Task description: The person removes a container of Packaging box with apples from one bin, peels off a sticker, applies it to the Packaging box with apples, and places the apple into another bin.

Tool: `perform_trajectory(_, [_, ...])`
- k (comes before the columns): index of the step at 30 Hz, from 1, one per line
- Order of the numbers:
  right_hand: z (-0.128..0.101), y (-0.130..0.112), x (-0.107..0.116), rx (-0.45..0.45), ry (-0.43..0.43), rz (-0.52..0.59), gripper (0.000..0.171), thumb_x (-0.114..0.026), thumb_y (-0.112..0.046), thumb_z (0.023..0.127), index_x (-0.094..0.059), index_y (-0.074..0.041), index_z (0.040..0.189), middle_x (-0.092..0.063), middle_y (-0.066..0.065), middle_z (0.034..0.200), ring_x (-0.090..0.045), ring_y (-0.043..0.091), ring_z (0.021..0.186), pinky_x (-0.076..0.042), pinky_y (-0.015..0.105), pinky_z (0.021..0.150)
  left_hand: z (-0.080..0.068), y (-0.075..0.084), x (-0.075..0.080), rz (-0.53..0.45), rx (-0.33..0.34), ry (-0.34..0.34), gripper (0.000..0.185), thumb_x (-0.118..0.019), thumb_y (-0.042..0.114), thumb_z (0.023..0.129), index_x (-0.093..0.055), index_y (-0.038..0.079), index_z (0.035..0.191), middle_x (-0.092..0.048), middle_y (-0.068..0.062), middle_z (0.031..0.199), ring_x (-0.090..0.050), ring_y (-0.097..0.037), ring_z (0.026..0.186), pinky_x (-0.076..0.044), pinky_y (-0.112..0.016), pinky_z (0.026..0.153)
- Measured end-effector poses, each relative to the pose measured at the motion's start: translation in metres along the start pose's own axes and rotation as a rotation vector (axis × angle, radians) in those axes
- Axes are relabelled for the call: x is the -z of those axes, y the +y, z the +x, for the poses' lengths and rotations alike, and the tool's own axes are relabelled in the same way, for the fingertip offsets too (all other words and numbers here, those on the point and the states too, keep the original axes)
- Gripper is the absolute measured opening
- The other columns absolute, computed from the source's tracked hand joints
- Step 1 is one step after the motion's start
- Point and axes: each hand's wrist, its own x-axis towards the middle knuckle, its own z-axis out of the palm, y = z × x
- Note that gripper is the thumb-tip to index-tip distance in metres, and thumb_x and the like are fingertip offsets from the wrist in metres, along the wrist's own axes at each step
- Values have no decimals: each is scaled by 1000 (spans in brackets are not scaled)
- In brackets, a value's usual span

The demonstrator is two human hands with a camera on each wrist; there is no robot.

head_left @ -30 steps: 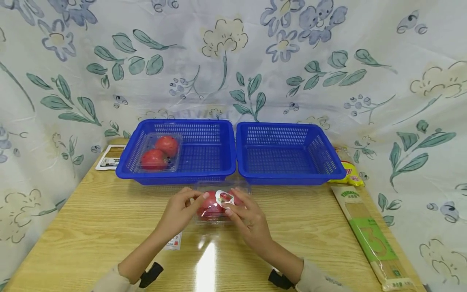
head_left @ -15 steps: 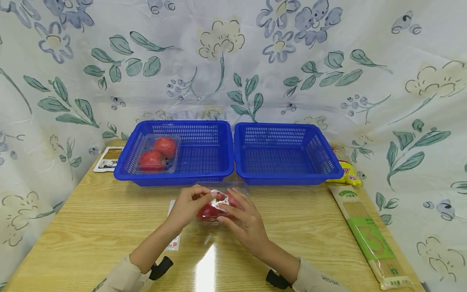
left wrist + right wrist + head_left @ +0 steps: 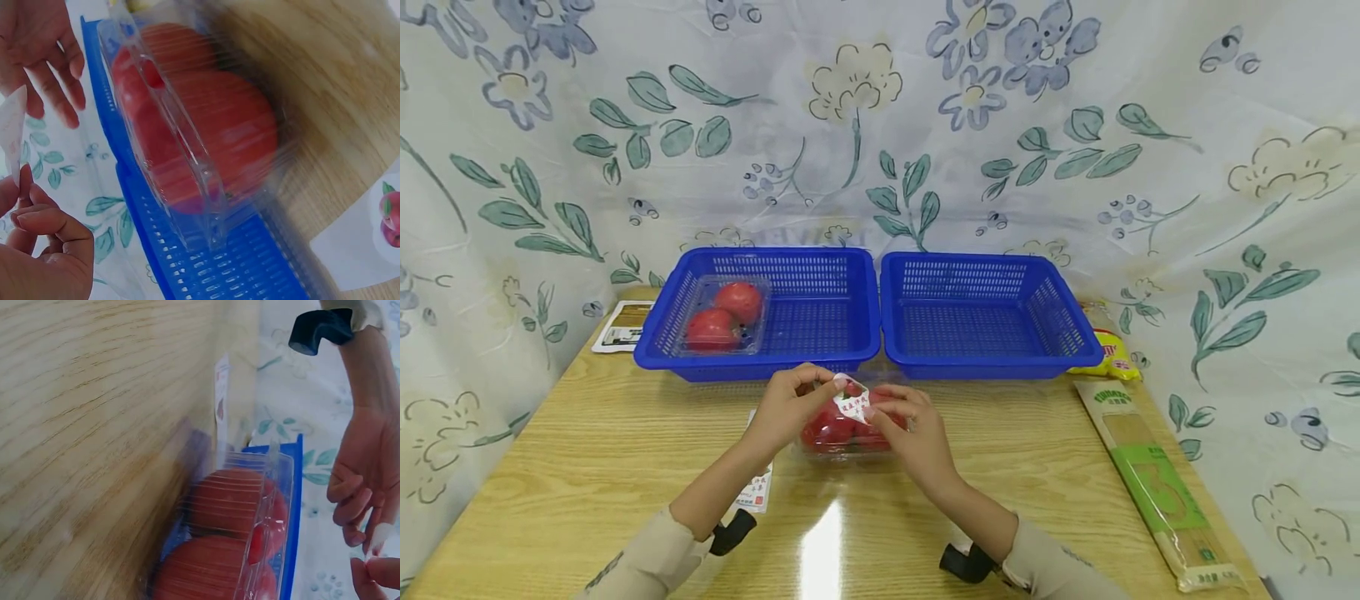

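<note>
Centrally, at mid-frame on the tabletop [image 3: 587, 467], both hands pinch a white sticker [image 3: 852, 406] above the clear tomato box [image 3: 844, 435]: left hand [image 3: 790, 410], right hand [image 3: 910, 433]. It seems half-peeled; pulling unevenly could tear it or tip the box.

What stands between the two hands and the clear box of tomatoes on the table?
Only a white sticker, which the left hand and right hand pinch just above the clear box of tomatoes. Nothing else visible lies between hands and box; both blue baskets stand behind it.
</note>
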Motion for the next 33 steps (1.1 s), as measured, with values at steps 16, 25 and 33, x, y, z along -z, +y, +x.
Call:
perform_trajectory(16, [5, 7, -16, 0, 63, -111, 6, -80, -7, 76, -79, -1, 78, -66, 12, 120, -36, 36, 135, -21, 60, 112, 20, -20, -10, 316, -89, 67, 12, -73, 19, 90, -75, 8, 86, -61, -2, 79, -51, -13, 66, -42, -26, 60])
perform_trajectory(25, [6, 15, -23, 64, 109, -206, 5, -80, -9, 78, -79, -5, 75, -64, 12, 120, -36, 37, 134, -22, 59, 109, 27, -25, -17, 410, -68, 81, 10, -74, 20, 88, -76, 10, 88, -58, 0, 75, -51, -12, 65, -40, -29, 57])
perform_trajectory(33, [10, 18, -27, 96, 143, -290, 8, -81, -11, 77, -78, -7, 70, -66, 11, 111, -39, 34, 128, -28, 55, 103, 29, -28, -21, 478, -28, 87, 8, -74, 23, 88, -76, 15, 87, -62, 2, 76, -51, -13, 65, -37, -28, 54])
